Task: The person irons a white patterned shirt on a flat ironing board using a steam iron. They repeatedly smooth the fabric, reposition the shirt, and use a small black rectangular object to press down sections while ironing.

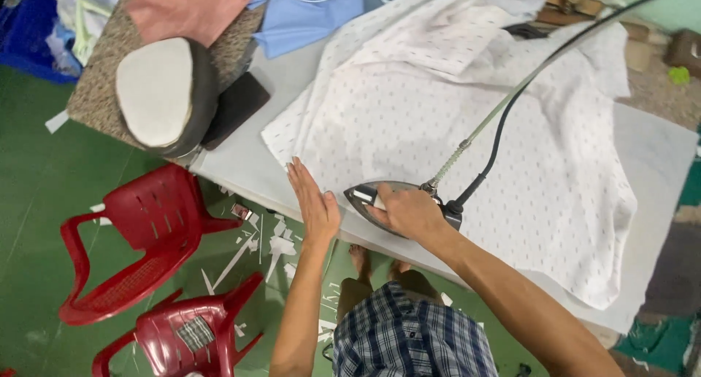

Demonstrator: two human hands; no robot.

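A white shirt with small dark marks (453,121) lies spread over a grey ironing table (657,151). My right hand (407,210) grips the handle of a dark clothes iron (365,197) that rests on the shirt near the table's front edge. A black cord and a pale hose (511,103) run from the iron up to the far right. My left hand (312,198) lies flat, fingers together, on the shirt's edge just left of the iron.
Two red plastic chairs (142,238) stand on the green floor at lower left, with paper scraps (274,242) around them. A padded sleeve board (164,92) sits at the table's left end. Folded pink and blue clothes (219,8) lie at the back.
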